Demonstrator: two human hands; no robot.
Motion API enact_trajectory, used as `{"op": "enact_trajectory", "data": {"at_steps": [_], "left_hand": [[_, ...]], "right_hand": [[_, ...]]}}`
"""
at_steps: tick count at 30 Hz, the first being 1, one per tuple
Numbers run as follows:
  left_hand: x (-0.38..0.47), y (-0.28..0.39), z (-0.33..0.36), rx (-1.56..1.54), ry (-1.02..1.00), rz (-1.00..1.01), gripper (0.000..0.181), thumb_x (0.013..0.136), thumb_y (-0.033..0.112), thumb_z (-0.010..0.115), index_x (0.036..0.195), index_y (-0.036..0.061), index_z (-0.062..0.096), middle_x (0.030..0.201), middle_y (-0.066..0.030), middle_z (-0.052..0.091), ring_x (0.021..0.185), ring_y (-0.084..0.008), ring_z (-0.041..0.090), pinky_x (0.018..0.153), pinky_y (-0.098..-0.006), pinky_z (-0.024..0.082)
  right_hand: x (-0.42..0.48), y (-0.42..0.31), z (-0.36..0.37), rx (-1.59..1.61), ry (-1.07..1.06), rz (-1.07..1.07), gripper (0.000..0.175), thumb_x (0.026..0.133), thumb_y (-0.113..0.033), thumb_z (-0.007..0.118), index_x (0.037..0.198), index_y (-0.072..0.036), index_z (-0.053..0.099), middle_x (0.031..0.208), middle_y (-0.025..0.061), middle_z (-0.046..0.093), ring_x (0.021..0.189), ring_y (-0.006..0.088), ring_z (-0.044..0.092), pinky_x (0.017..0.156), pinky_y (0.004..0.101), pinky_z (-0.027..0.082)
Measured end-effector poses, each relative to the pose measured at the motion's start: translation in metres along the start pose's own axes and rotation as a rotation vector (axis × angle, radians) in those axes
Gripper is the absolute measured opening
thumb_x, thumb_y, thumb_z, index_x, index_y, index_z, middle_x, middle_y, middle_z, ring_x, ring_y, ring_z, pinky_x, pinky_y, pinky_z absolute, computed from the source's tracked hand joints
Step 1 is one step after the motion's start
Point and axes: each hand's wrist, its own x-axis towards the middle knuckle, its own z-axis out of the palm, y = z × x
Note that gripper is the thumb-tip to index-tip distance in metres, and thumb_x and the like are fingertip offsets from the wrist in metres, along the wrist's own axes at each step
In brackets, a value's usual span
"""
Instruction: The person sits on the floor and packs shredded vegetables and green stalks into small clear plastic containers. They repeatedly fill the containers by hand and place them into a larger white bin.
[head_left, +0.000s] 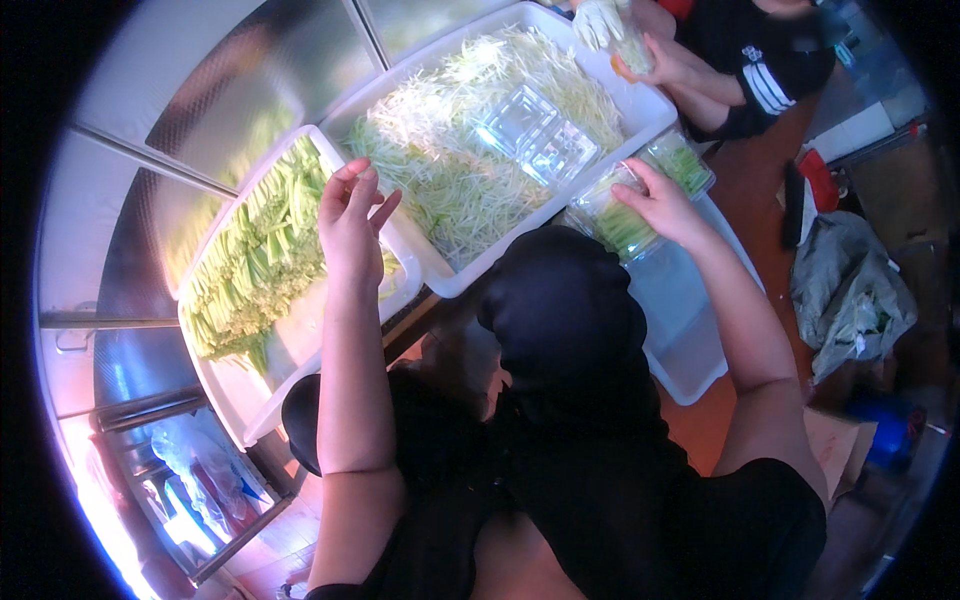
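Observation:
My left hand is raised over the gap between two white plastic tubs, fingers curled apart with nothing seen in them. My right hand grips the edge of a clear plastic box of cut green vegetables, at the near right side of the larger tub. Shredded pale green vegetable fills much of that large tub, and an opened clear plastic clamshell box lies on the shreds. The left tub holds rows of cut green stalks. Another packed clear box stands beyond my right hand.
A co-worker's gloved hand and bare hand hold a packed box at the upper right. A translucent white bin stands below my right forearm. Farther right lies a grey plastic bag. Metal-framed panels line the left.

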Motion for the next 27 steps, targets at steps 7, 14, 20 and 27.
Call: {"op": "enact_trajectory", "data": {"at_steps": [7, 14, 20, 27], "left_hand": [[0.003, 0.002, 0.000, 0.005, 0.017, -0.021, 0.015, 0.087, 0.009, 0.055, 0.101, 0.0052, 0.055, 0.079, 0.0011, 0.046, 0.071, -0.0071, 0.047, 0.079, -0.0329, 0.053], [0.004, 0.005, -0.003, -0.084, 0.002, 0.010, 0.015, 0.086, 0.009, 0.055, 0.101, 0.0050, 0.056, 0.081, 0.0003, 0.048, 0.072, -0.0077, 0.048, 0.076, -0.0299, 0.053], [0.007, 0.016, -0.004, -0.021, -0.032, -0.004, 0.022, 0.086, 0.011, 0.053, 0.106, 0.0011, 0.051, 0.085, -0.0032, 0.047, 0.077, -0.0115, 0.050, 0.083, -0.0370, 0.052], [0.010, 0.016, -0.012, -0.078, -0.012, 0.026, 0.022, 0.085, 0.014, 0.056, 0.104, 0.0028, 0.054, 0.090, -0.0049, 0.051, 0.077, -0.0129, 0.051, 0.079, -0.0348, 0.052]], "right_hand": [[-0.001, 0.008, 0.004, -0.402, 0.322, -0.285, 0.037, 0.079, -0.023, 0.064, 0.111, -0.007, 0.055, 0.096, 0.0117, 0.058, 0.094, 0.0295, 0.052, 0.083, 0.0366, 0.041], [0.075, -0.045, 0.009, -0.419, 0.208, -0.380, 0.018, 0.080, -0.019, 0.060, 0.092, -0.004, 0.062, 0.088, 0.0108, 0.063, 0.086, 0.0289, 0.057, 0.077, 0.0395, 0.043], [0.137, -0.060, 0.092, -1.185, -0.337, -0.034, 0.037, 0.072, -0.038, 0.063, 0.092, -0.007, 0.066, 0.094, 0.0128, 0.065, 0.090, 0.0275, 0.062, 0.077, 0.0361, 0.049], [0.148, -0.084, 0.087, -1.084, -0.247, 0.022, 0.034, 0.070, -0.033, 0.062, 0.090, -0.006, 0.066, 0.089, 0.0126, 0.066, 0.084, 0.0276, 0.063, 0.073, 0.0388, 0.050]]}}
